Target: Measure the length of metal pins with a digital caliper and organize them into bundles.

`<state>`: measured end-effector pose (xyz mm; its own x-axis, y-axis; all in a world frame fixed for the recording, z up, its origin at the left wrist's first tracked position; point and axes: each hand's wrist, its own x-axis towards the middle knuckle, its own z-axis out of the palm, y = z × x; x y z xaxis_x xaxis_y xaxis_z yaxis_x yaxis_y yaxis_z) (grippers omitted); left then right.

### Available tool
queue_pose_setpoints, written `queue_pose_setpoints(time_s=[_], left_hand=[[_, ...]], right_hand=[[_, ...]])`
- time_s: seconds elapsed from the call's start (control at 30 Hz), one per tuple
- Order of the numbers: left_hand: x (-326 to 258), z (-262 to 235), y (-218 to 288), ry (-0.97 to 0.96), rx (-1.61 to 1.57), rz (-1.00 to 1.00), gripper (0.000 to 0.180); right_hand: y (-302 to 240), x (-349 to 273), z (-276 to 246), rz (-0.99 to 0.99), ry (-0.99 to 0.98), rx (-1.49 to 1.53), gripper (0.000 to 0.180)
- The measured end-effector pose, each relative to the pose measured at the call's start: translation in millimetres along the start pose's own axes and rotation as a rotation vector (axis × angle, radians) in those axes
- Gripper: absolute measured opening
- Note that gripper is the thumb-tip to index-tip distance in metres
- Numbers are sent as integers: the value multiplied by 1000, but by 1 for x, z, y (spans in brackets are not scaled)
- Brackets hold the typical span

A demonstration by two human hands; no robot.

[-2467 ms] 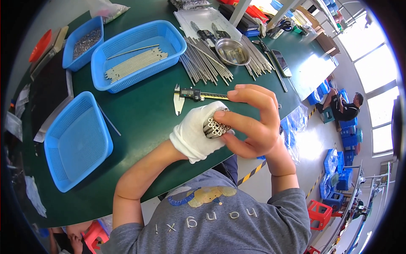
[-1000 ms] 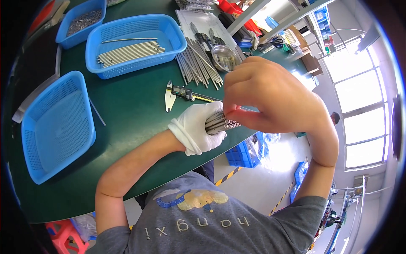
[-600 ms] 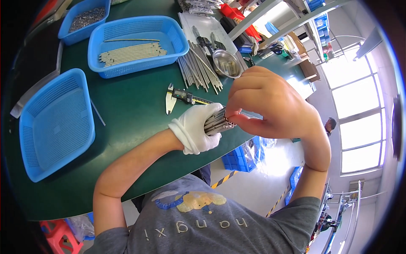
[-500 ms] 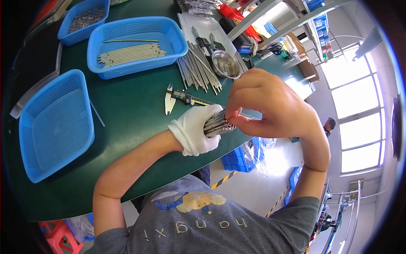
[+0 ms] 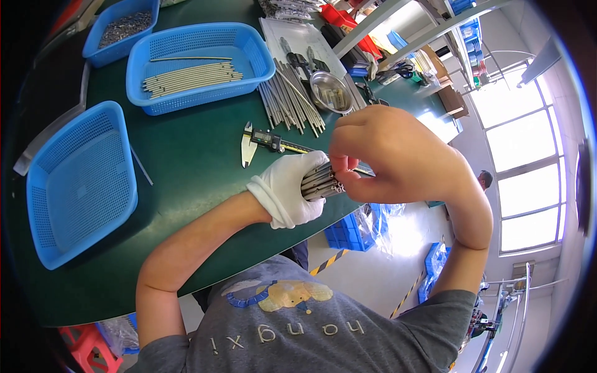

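My left hand (image 5: 291, 191), in a white glove, is wrapped round a bundle of thin metal tubes (image 5: 318, 181) held over the front edge of the table. The open tube ends point to the right. My bare right hand (image 5: 385, 152) pinches with thumb and forefinger at those ends; whether it grips a single tube is hidden by the fingers. Just beyond the bundle a digital caliper (image 5: 267, 140) lies on the green table, its far part hidden behind my hands. Farther back is a pile of loose metal tubes (image 5: 291, 99) beside a steel bowl (image 5: 331, 92) with small pieces in it.
A blue basket (image 5: 202, 102) at the back holds a row of tubes. Another blue basket (image 5: 81, 186) stands on the left, with a lone rod (image 5: 142, 165) beside it. A smaller blue basket (image 5: 121, 50) contains small metal parts. Blue crates (image 5: 348, 233) stand on the floor beyond the table (image 5: 186, 242) edge.
My right hand has shifted slightly, its elbow swinging a little outward to the right, with the fingertips still at the tube ends. My left hand keeps its hold almost unmoved.
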<state>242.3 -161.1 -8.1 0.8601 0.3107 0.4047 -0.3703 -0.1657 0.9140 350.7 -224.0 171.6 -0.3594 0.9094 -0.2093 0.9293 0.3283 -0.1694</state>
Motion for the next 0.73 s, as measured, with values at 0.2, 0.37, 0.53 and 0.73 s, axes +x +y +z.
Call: queue_pose_setpoints(time_s=[0.2,0.37,0.53,0.73], left_hand=[[-1,1,-9,28,77,20,25],[0,-3,1,-90,60,-109,40],[0,3,-10,33,48,4,22],[0,1,-2,3,27,-29,23]], right_hand=[[0,0,-5,-38,4,-113,15],[9,-7,-3,14,10,-32,11],[8,-7,-3,1,24,13,8],[0,-5,-4,-5,2,-91,10]])
